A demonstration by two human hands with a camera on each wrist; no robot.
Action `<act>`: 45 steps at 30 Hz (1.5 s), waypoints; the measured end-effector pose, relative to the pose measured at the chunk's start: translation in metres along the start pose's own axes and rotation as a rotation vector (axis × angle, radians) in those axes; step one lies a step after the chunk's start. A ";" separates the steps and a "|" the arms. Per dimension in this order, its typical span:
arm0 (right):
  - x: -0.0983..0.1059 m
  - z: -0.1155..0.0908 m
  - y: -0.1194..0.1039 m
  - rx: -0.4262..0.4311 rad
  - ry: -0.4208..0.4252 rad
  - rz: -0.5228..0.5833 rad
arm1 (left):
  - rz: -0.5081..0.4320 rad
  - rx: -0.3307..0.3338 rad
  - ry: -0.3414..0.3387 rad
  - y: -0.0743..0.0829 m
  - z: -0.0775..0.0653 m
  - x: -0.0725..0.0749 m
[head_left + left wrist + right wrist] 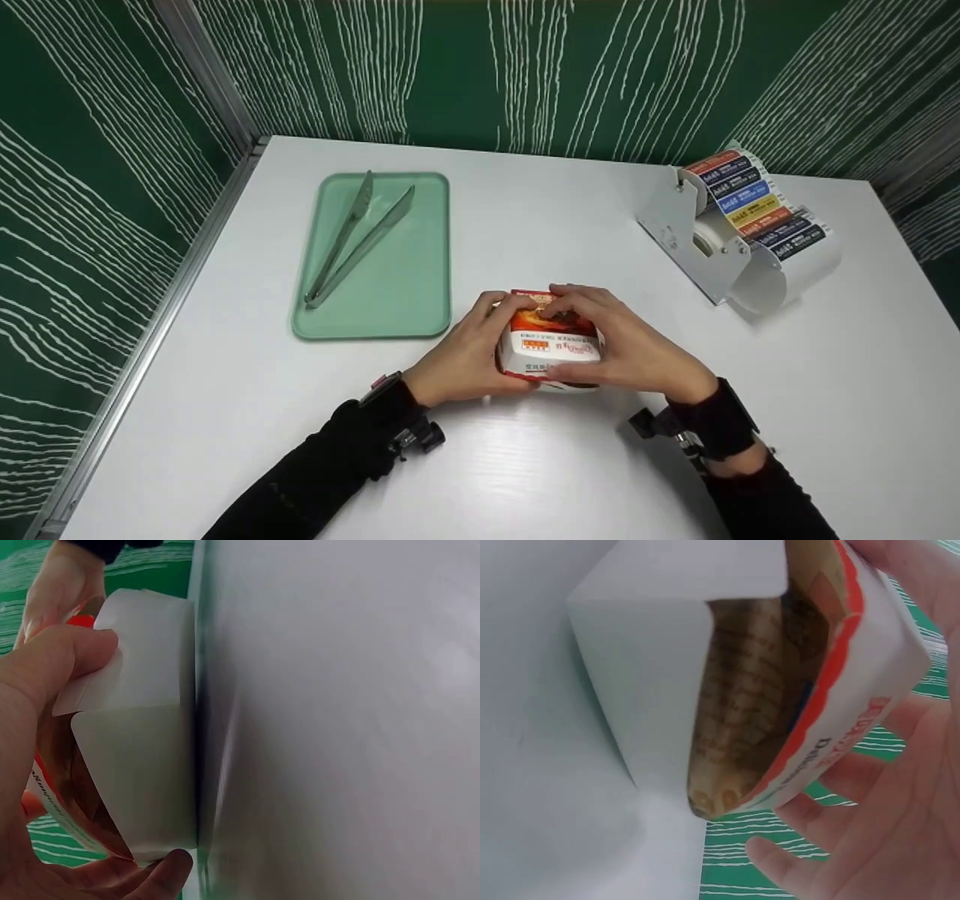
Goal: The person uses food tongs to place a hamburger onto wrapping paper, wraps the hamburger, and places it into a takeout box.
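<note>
A small paperboard food box [555, 343] with white, red and orange print sits at the middle of the table, between both hands. My left hand [469, 358] grips its left side, the thumb pressed on a white flap in the left wrist view. From the right, my right hand [637, 349] holds it, with the thumb on the near side and fingers over the far part of the top. Through a gap beside a white side flap [645, 667], the right wrist view shows printed brown wrapping paper [739, 682] inside. The wrapped contents are hidden.
On the left lies a green tray [390, 307] with metal tongs [341, 255] spread in a V on it. A white label dispenser [694, 244] stands at the back right, its strip of coloured labels [757, 206] hanging over. Green walls border the white table [525, 480].
</note>
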State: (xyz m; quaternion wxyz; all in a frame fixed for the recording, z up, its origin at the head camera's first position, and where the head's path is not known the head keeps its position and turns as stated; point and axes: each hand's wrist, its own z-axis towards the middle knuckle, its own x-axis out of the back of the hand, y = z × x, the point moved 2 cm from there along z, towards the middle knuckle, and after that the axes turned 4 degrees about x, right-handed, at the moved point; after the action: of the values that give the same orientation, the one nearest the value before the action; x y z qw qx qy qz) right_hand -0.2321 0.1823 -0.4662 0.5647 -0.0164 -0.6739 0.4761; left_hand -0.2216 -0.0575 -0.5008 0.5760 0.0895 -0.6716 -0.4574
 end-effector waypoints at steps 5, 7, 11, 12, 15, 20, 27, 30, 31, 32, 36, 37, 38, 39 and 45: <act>0.000 0.000 0.000 0.008 0.006 -0.003 | 0.002 0.002 0.013 0.000 0.001 -0.001; 0.000 0.001 0.000 0.015 0.009 -0.012 | 0.003 0.000 0.015 0.000 0.001 -0.001; -0.001 0.002 0.001 0.038 0.021 -0.060 | 0.005 0.003 0.010 0.000 0.000 -0.001; -0.001 0.002 0.002 0.045 0.024 -0.075 | 0.005 0.005 0.006 0.000 0.000 -0.001; -0.002 0.002 0.002 0.066 0.032 -0.110 | 0.005 0.010 -0.008 0.000 0.000 0.001; -0.003 0.003 0.003 0.086 0.036 -0.130 | 0.000 0.021 -0.050 -0.001 0.000 0.001; -0.003 0.002 0.003 0.084 0.045 -0.105 | -0.005 0.015 -0.077 -0.004 0.003 0.000; -0.003 0.002 0.002 0.112 0.063 -0.059 | -0.042 0.040 -0.060 -0.007 0.005 0.003; -0.002 0.002 0.001 0.134 0.070 -0.041 | -0.056 0.050 -0.053 -0.008 0.005 0.004; -0.002 0.002 0.000 0.157 0.080 -0.025 | -0.069 0.061 -0.050 -0.010 0.006 0.005; -0.001 0.004 -0.003 0.257 0.139 -0.035 | -0.109 0.088 -0.060 -0.012 0.006 0.009; -0.001 0.003 -0.003 0.281 0.156 -0.050 | -0.115 0.090 -0.068 -0.012 0.006 0.010; 0.000 0.003 -0.003 0.304 0.176 -0.071 | -0.122 0.093 -0.075 -0.012 0.006 0.010; 0.000 0.003 -0.003 0.326 0.193 -0.093 | -0.130 0.097 -0.082 -0.012 0.006 0.010; 0.001 0.004 -0.003 0.430 0.261 -0.180 | -0.162 0.103 -0.102 -0.013 0.006 0.011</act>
State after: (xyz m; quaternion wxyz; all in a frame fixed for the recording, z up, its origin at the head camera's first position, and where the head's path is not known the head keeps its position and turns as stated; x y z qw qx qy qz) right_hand -0.2333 0.1786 -0.4633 0.6774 0.1027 -0.4775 0.5501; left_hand -0.2353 -0.0687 -0.5025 0.4969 0.1494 -0.7131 -0.4715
